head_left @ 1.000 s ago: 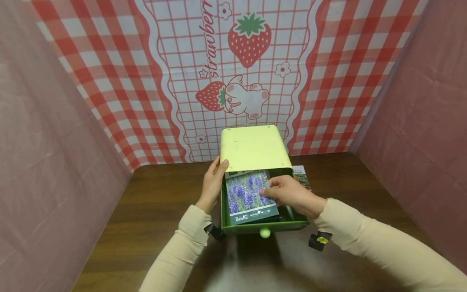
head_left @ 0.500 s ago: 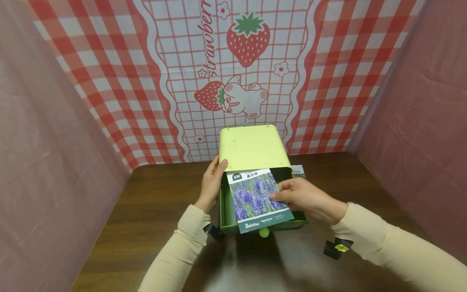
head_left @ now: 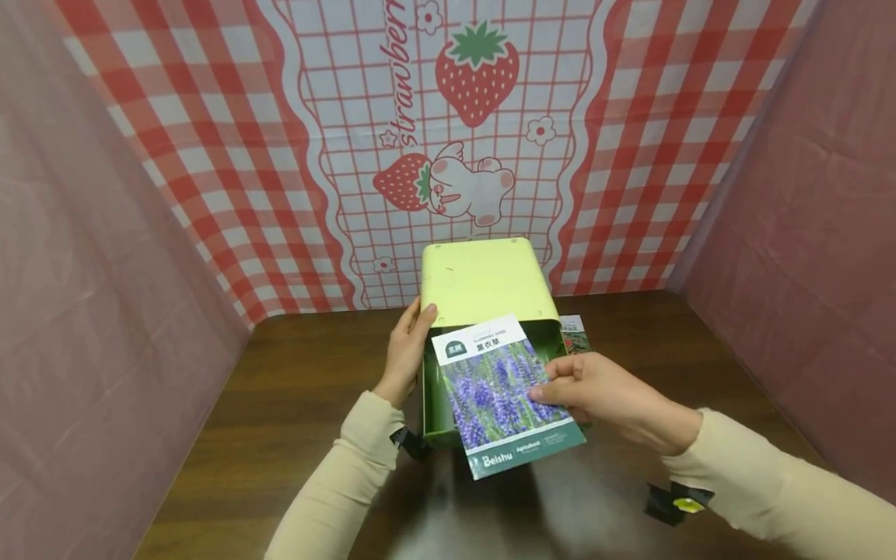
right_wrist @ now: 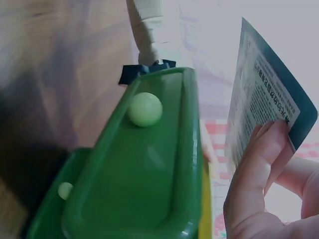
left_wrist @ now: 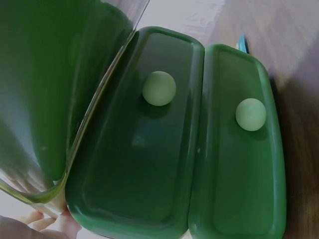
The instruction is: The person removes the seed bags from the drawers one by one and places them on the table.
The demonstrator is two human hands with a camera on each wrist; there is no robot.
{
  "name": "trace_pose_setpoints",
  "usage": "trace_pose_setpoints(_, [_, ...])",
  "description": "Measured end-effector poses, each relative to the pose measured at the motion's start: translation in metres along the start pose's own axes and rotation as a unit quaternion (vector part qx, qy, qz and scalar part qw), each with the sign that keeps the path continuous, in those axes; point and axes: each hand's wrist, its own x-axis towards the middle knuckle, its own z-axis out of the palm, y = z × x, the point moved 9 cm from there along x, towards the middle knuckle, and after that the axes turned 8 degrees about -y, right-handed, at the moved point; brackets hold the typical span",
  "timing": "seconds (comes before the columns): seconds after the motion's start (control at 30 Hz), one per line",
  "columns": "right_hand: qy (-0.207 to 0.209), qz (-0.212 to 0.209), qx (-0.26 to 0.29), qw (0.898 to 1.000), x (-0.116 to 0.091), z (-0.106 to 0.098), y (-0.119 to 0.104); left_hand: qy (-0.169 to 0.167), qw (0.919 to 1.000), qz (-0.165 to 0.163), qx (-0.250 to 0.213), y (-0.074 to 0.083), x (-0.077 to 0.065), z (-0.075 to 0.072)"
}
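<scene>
My right hand (head_left: pixel 616 397) pinches the right edge of a lavender seed packet (head_left: pixel 493 393) between thumb and fingers. In the right wrist view the packet (right_wrist: pixel 264 87) shows its printed back. It overlaps the pulled-out top drawer (head_left: pixel 439 404) of a small green drawer cabinet (head_left: pixel 486 281) and reaches past the drawer's front. My left hand (head_left: pixel 406 346) rests along the cabinet's left side, thumb at the top front corner. Two lower drawers with round pale knobs are pushed in; the left wrist view shows the middle drawer front (left_wrist: pixel 134 154) and the bottom one (left_wrist: pixel 239 169).
Another seed packet (head_left: pixel 574 333) lies on the brown table (head_left: pixel 294 435), to the right of the cabinet and partly hidden. A red-checked strawberry cloth (head_left: pixel 630 155) hangs behind, and pinkish curtains (head_left: pixel 805 233) stand at both sides.
My right hand has drawn the lavender packet out of the top drawer, toward me and to the right, baring its white top. The left hand has stayed on the cabinet.
</scene>
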Motion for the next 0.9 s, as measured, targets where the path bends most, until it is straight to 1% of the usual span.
trace_pose_setpoints(0.1, [0.021,-0.008,0.022,1.000,-0.006,-0.007,-0.006,-0.006,0.9999,-0.006,-0.011,-0.001,0.001,0.001])
trace_pose_setpoints(0.2, [0.042,-0.019,0.045,0.998,-0.010,-0.021,-0.011,-0.010,0.9998,-0.008,-0.016,-0.001,0.001,0.001])
trace_pose_setpoints(0.3, [0.073,-0.027,0.060,0.995,-0.013,-0.040,-0.015,-0.011,0.9999,-0.010,-0.009,-0.002,0.001,0.002])
trace_pose_setpoints(0.4, [0.117,-0.040,0.070,0.990,-0.018,-0.064,-0.017,-0.010,0.9999,-0.012,-0.002,-0.002,0.000,0.001])
trace_pose_setpoints(0.43, [0.132,-0.045,0.080,0.987,-0.019,-0.072,-0.017,-0.010,0.9999,-0.013,-0.001,-0.002,0.000,0.001])
trace_pose_setpoints(0.5, [0.161,-0.059,0.116,0.978,-0.023,-0.089,-0.016,-0.009,0.9999,-0.013,-0.001,-0.002,0.000,0.001])
trace_pose_setpoints(0.63, [0.218,-0.078,0.151,0.961,-0.031,-0.122,-0.007,-0.009,0.9998,-0.017,-0.011,-0.003,0.001,0.001])
trace_pose_setpoints(0.67, [0.231,-0.082,0.156,0.957,-0.032,-0.130,-0.004,-0.009,0.9997,-0.017,-0.014,-0.003,0.001,0.001])
trace_pose_setpoints(0.73, [0.259,-0.085,0.148,0.951,-0.034,-0.145,0.005,-0.008,0.9997,-0.019,-0.015,-0.004,0.001,0.001])
trace_pose_setpoints(0.83, [0.290,-0.090,0.174,0.937,-0.031,-0.166,0.022,-0.008,0.9997,-0.019,-0.015,-0.003,0.001,0.001])
trace_pose_setpoints(0.9, [0.315,-0.086,0.182,0.928,-0.029,-0.179,0.035,-0.007,0.9997,-0.018,-0.012,-0.003,0.001,0.001])
